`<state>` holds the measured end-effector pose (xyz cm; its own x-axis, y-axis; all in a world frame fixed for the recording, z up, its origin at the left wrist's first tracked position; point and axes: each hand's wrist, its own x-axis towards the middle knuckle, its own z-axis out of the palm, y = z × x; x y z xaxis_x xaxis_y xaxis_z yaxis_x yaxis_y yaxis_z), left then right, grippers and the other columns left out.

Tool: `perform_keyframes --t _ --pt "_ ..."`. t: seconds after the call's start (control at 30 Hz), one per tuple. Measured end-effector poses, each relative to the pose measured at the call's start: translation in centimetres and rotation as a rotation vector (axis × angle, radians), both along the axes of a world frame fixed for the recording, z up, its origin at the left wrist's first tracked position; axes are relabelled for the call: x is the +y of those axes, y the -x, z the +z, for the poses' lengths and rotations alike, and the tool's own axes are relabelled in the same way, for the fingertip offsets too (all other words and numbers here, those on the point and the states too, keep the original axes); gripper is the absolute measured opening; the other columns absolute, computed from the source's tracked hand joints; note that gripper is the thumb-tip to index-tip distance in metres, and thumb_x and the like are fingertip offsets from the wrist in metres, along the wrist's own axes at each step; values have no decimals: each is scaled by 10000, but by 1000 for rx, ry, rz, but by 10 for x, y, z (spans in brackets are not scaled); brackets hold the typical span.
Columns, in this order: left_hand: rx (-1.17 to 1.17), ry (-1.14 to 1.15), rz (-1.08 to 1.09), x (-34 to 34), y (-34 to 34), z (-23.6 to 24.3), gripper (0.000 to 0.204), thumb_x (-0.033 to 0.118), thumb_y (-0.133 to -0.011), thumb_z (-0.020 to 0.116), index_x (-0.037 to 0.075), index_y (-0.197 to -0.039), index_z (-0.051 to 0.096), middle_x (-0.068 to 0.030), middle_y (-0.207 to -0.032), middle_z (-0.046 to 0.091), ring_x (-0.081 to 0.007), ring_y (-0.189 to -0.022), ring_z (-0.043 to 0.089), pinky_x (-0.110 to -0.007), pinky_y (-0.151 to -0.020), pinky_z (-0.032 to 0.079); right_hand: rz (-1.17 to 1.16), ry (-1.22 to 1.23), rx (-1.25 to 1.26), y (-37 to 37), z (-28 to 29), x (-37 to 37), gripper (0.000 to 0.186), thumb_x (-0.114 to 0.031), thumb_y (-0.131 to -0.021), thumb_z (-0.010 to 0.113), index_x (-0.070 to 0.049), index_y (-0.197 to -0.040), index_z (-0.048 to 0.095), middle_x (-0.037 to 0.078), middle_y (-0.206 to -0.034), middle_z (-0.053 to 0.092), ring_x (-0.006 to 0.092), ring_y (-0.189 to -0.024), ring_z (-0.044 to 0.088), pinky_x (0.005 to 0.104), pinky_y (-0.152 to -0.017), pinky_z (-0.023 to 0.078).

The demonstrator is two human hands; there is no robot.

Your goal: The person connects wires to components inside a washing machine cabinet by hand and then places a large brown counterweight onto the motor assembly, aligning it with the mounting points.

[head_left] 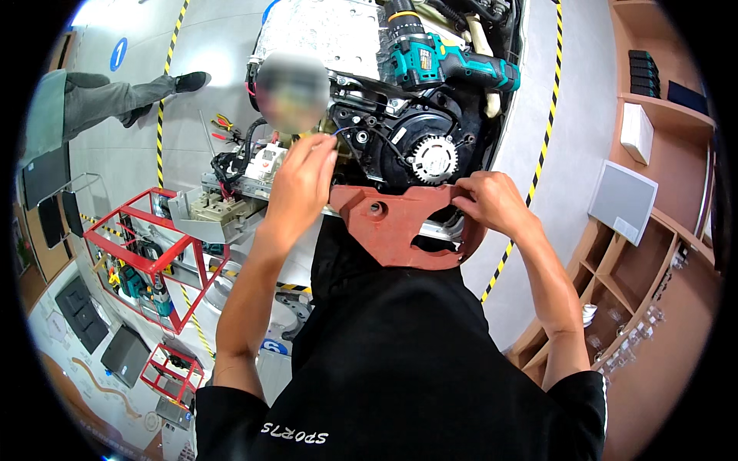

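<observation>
A reddish-brown moulded cover [392, 230] with a round hole and a larger cutout stands against the near side of the machine, close to my body. My right hand [492, 201] is closed on its right upper edge, fingers curled over the rim. My left hand [307, 173] is above the cover's left end, its fingers pinched together. A small blue, thin piece shows at those fingertips, but what they hold is hidden. Just beyond both hands is a black motor housing [400, 138] with a silver toothed wheel [434, 160].
A teal and black cordless drill [450, 65] lies across the machine near a silver foil-like block [319, 31]. Pliers [223, 123] lie to the left. Red-framed racks [146, 261] with tools stand lower left; wooden shelves [661, 146] line the right. Another person's legs [127, 100] show upper left.
</observation>
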<state>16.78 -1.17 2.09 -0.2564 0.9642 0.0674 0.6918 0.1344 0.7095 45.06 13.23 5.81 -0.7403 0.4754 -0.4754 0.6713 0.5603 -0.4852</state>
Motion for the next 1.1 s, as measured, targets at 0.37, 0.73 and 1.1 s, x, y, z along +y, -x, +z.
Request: perform_keyframes --t 0.37,0.73,1.1 --pt "341 515 -36 17 20 -23 200 185 -821 695 35 -945 652 -174 -943 665 -402 -795 637 -481 -676 499 -25 14 48 -2 -2 0 181 -207 -752 709 -42 -823 685 151 -756 642 346 -743 628 440 -665 498" --pt "-272 429 57 2 32 -18 231 132 -853 644 17 -1053 634 -68 -794 658 -136 -543 524 -310 -543 427 -1 -22 134 -8 -8 -1 180 -174 -743 733 -49 -867 697 128 -718 623 316 -686 608 398 -629 486" --pt "-764 515 60 8 39 -7 267 104 -899 615 20 -1149 577 9 -860 615 -7 -504 444 -199 -418 339 -19 13 138 -13 -15 2 208 -204 -723 739 -45 -852 708 138 -738 642 319 -703 616 391 -645 493"
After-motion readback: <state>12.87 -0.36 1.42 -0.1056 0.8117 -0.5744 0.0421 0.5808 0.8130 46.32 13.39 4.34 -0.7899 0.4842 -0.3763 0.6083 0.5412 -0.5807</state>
